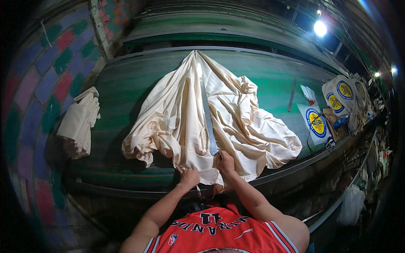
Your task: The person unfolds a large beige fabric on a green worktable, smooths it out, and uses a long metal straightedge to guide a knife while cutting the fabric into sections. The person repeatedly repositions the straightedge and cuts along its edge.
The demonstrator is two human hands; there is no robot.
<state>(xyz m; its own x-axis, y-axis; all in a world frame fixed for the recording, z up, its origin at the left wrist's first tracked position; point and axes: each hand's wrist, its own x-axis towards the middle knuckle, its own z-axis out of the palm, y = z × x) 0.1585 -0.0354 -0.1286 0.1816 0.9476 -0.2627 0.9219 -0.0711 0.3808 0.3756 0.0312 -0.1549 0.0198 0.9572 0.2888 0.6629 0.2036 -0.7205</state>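
A large cream fabric (156, 109) lies in loose folds on the green table, gathered to a point at the far edge. A long metal ruler (205, 118) runs down its middle, with a rounded near end. My left hand (187, 177) has curled fingers gripping the cloth near the front edge, left of the ruler. My right hand (225, 163) is closed at the ruler's near end, its thumb and fingers pinched there, a little higher than the left.
A folded cream cloth stack (78, 122) sits at the table's left, beside a painted block wall (46, 80). At right lie a printed round-emblem sheet (315, 122), a thin metal strip (292, 93), printed bags (339, 92) and a cable. The table's front rail (278, 173) crosses below.
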